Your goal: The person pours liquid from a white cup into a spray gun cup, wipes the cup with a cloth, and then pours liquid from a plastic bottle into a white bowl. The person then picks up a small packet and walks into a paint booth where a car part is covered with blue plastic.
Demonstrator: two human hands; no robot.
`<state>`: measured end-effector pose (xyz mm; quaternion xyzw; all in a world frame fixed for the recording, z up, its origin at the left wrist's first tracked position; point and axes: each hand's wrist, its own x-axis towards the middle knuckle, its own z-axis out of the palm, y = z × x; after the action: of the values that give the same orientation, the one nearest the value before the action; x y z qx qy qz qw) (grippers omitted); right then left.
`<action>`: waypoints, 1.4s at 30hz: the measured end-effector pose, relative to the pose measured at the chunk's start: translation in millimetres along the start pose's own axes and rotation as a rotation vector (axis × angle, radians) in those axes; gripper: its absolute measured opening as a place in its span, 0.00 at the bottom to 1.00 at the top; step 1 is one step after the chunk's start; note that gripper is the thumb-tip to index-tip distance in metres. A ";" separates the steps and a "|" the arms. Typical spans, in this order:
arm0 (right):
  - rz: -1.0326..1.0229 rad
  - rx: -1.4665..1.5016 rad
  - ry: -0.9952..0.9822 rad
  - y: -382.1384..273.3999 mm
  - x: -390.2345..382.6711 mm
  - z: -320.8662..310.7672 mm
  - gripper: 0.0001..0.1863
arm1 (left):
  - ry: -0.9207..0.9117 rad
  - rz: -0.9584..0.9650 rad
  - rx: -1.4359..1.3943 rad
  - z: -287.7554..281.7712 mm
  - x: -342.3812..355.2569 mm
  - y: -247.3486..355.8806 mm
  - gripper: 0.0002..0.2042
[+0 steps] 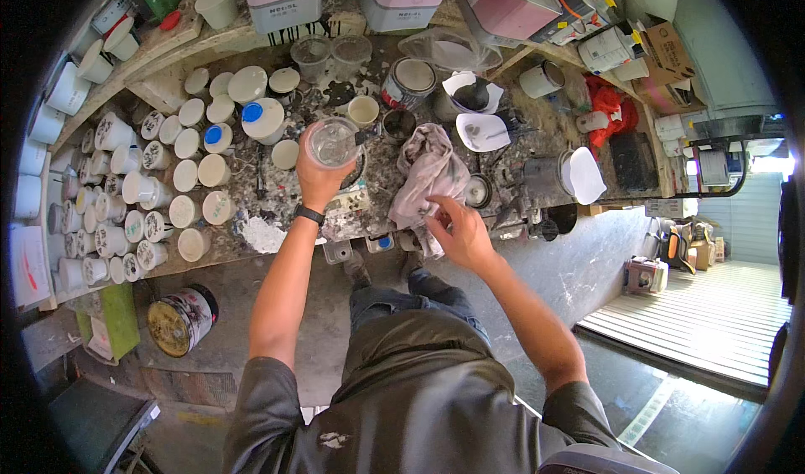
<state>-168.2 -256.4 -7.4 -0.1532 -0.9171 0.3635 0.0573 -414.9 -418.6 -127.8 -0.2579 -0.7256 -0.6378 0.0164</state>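
My left hand (317,180), with a dark band on the wrist, is wrapped round a clear plastic cup (332,144) held over the front of the bench. The cup is seen from above; whether it holds clear liquid I cannot tell. A stained, pale pinkish rag (429,172) lies crumpled at the bench's front edge, part of it hanging down. At the rag's lower right side is my right hand (461,232), its fingers bent with a gap between index finger and thumb. Those fingertips overlap the rag in view; I see no firm grip.
Many white lidded pots (186,174) crowd the bench's left side. Behind stand an open paint can (409,82), clear tubs (311,58) and large pink-grey tins (285,0). A white paper strainer (483,132) and a grey pot (549,178) are to the right. A stained drum (180,319) stands on the floor.
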 end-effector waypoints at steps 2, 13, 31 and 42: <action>-0.093 -0.016 0.052 -24.6 31.3 -1.8 0.26 | -0.016 0.010 -0.005 -4.7 0.5 22.6 0.40; -0.166 -0.036 0.113 -120.5 89.9 -35.0 0.17 | -0.112 0.008 -0.201 3.5 -15.2 130.3 0.45; -0.653 -0.181 0.037 -122.3 69.3 -195.9 0.10 | -0.456 0.008 -0.360 57.5 12.8 237.1 0.45; -0.681 -0.240 0.165 -70.9 47.5 -279.4 0.13 | -0.515 -0.111 -0.474 131.1 12.4 302.6 0.42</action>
<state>-169.6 -108.5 244.5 0.1266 -0.9440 0.1997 0.2302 -266.2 -275.6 129.8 -0.3672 -0.5506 -0.7023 -0.2622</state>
